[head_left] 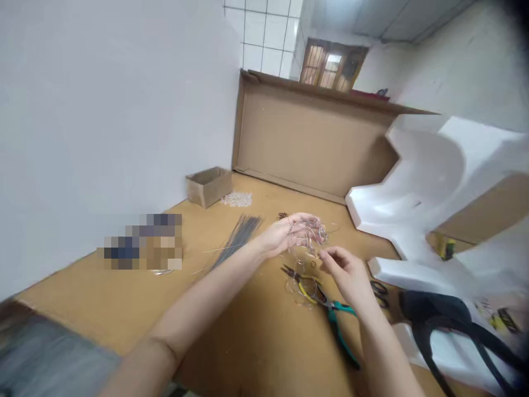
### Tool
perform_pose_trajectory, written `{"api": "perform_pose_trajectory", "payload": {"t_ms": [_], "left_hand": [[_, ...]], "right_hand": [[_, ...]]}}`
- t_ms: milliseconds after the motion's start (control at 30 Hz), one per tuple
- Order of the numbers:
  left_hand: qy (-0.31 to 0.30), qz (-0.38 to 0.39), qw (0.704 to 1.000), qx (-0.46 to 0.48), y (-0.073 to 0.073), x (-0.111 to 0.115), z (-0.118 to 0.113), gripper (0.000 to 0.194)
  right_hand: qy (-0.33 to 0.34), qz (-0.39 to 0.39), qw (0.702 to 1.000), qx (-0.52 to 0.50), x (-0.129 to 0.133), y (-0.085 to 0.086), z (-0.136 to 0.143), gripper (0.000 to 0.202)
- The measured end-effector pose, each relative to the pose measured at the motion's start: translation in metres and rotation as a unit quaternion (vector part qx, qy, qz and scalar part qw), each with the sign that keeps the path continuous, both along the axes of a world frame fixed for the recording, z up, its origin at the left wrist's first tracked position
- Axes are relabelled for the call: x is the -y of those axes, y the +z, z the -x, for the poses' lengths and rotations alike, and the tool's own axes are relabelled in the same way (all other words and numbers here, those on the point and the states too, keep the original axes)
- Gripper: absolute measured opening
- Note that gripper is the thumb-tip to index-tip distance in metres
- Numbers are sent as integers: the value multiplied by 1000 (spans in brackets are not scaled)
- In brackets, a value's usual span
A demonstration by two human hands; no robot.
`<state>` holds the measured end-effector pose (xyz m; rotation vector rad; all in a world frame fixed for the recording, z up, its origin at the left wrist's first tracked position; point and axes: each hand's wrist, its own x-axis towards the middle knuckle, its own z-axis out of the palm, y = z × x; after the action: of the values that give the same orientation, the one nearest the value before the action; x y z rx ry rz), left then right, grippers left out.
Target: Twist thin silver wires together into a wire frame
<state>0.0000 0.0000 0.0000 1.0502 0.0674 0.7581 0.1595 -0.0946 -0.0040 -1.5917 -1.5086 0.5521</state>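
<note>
A tangle of thin looped wire [306,234] rests in my left hand [291,234], whose palm is turned up with the fingers curled around the loops. Close by on the right, my right hand [343,264] pinches at the lower edge of the wire with thumb and forefinger. Below the hands lie yellow-handled pliers [306,289] and teal-handled pliers [339,331], which overlap, with more thin wire loops around them. A bundle of straight grey wires [242,234] lies left of my left hand, partly behind the forearm.
A small cardboard box [209,187] stands by the wall beside a pile of clear beads [237,199]. Behind is a large upright cardboard tray [309,138]. White foam pieces [425,171] and a black-handled object [433,309] are at the right.
</note>
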Motion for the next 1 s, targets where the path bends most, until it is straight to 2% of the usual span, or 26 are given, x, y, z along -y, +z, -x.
{"api": "perform_pose_trajectory", "payload": {"t_ms": [167, 400, 600, 700, 767, 867, 933, 1000], "left_hand": [[-5, -28, 1000, -9, -1, -1, 2, 34], [0, -50, 999, -20, -5, -2, 1, 33], [11, -41, 999, -11, -3, -2, -1, 30], [36, -24, 999, -22, -2, -1, -2, 27], [68, -3, 997, -46, 0, 1, -4, 25], [115, 26, 989, -87, 4, 5, -6, 24], [129, 33, 986, -104, 6, 8, -7, 24], [128, 30, 985, -113, 7, 11, -7, 24]], "right_hand": [[-8, 0, 1000, -17, 6, 3, -1, 31], [-28, -20, 996, -80, 8, 12, 4, 33], [-24, -54, 992, -110, 6, 10, 0, 31], [-66, -115, 991, -19, 8, 9, -1, 31], [-90, -168, 979, 68, 12, 10, 2, 28], [-27, -213, 963, 161, 19, 10, 12, 18], [26, -226, 952, 204, 22, 9, 20, 13], [42, -245, 941, 228, 22, 7, 26, 11]]}}
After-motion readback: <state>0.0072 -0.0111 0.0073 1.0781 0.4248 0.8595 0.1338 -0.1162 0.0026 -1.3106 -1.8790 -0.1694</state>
